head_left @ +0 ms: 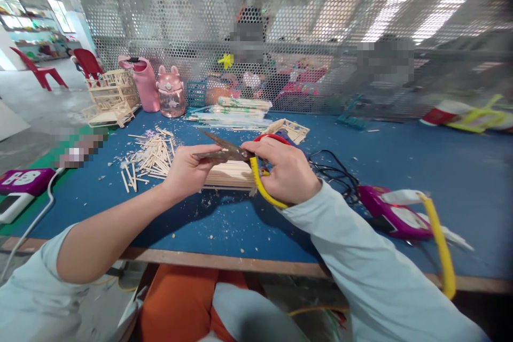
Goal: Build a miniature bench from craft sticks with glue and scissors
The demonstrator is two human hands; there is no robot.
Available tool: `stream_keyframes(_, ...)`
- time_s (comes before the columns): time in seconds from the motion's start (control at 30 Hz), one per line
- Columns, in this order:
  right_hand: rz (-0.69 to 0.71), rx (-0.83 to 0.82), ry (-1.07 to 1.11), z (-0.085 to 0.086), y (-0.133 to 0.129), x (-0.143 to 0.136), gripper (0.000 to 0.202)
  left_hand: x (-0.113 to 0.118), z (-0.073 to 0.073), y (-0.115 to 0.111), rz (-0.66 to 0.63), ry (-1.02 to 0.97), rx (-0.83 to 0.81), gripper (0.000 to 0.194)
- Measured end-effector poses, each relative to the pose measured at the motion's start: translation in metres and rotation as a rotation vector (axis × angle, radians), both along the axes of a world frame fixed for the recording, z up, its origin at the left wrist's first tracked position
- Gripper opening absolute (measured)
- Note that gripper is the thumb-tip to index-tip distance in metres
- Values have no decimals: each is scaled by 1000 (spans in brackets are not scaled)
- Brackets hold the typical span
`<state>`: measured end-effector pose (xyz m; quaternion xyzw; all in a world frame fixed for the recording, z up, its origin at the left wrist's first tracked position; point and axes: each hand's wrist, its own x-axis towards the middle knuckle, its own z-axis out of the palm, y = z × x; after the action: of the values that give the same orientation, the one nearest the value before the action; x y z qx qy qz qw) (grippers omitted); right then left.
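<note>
My right hand (pixel 289 168) is closed around the handles of a pair of scissors (pixel 236 153), one handle red and the other yellow. The blades are spread apart and point left. My left hand (pixel 188 171) is closed beside the blades, its index finger stretched along them. A tiny pale bit shows between blade and fingertip; what the fingers pinch is hidden. Below both hands lies a flat row of wooden sticks (pixel 228 176) on the blue tabletop. Left of it is a loose pile of short cut sticks (pixel 154 156).
A stick-built model (pixel 112 97), a pink bottle (pixel 146 85) and a pink rabbit-eared cup (pixel 171 93) stand at the back left. Bagged sticks (pixel 236 111) lie before the perforated metal screen (pixel 180 16). A purple-and-white device (pixel 395 214) with black cable sits right.
</note>
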<state>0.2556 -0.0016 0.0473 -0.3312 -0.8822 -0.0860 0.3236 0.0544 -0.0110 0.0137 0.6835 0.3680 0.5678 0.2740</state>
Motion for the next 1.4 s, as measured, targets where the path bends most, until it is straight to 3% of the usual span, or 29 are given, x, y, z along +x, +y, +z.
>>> stream_keyframes(0.27,53,-45,13,-2,4,1,44,0,12,-4,16,101,74,14)
stream_keyframes(0.53,-23,38,-46,2,3,-2,40,-5,7,4,28,124,64,17)
stream_keyframes(0.77,39,31,-17,1,5,-6,37,-8,9,2,51,203,166,20)
stream_keyframes(1.03,-10,33,15,-4,-1,-7,40,-6,9,-2,21,215,176,18)
stream_keyframes(1.1,-16,8,35,-5,-1,-8,38,-2,10,-2,1,200,117,15)
stream_keyframes(1.2,-1,-71,135,-9,3,-12,35,3,11,0,-80,29,-106,11)
stream_keyframes(1.3,-10,-180,376,-16,8,-17,31,5,12,3,-192,-200,-346,11)
stream_keyframes(1.4,-15,-261,602,-20,10,-21,26,5,12,5,-263,-291,-451,15)
